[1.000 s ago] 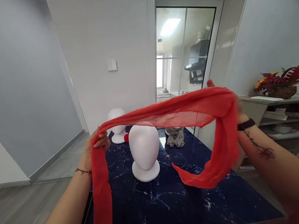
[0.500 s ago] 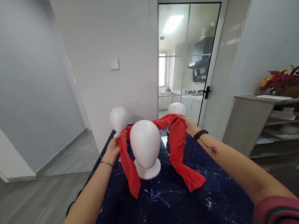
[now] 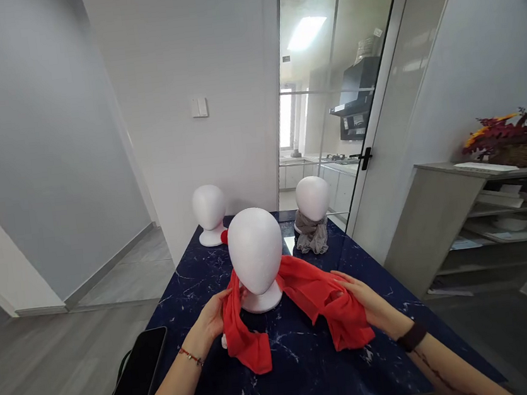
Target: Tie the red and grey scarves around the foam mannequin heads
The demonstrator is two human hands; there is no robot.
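Observation:
A white foam mannequin head [image 3: 255,249] stands upright on its round base in the middle of the table. Behind its neck runs a red scarf [image 3: 309,287], and the two ends come forward on either side. On the left, my left hand [image 3: 214,317] is closed on the shorter end, its fingertips partly covered by the cloth. The longer end is gripped by my right hand [image 3: 357,298], with some fingers hidden behind the fabric. Both ends hang down to the dark tabletop.
The dark blue marbled table [image 3: 285,391] also bears a bare white head [image 3: 209,207] at back left, another head [image 3: 312,198] with a grey scarf [image 3: 312,233] at back right, and a black phone [image 3: 136,380] at front left. Something red [image 3: 225,237] shows behind the middle head.
Both hands have come down and toward me with the scarf, from head height to neck level. The scarf now lies behind the neck, and the back right head is uncovered to view.

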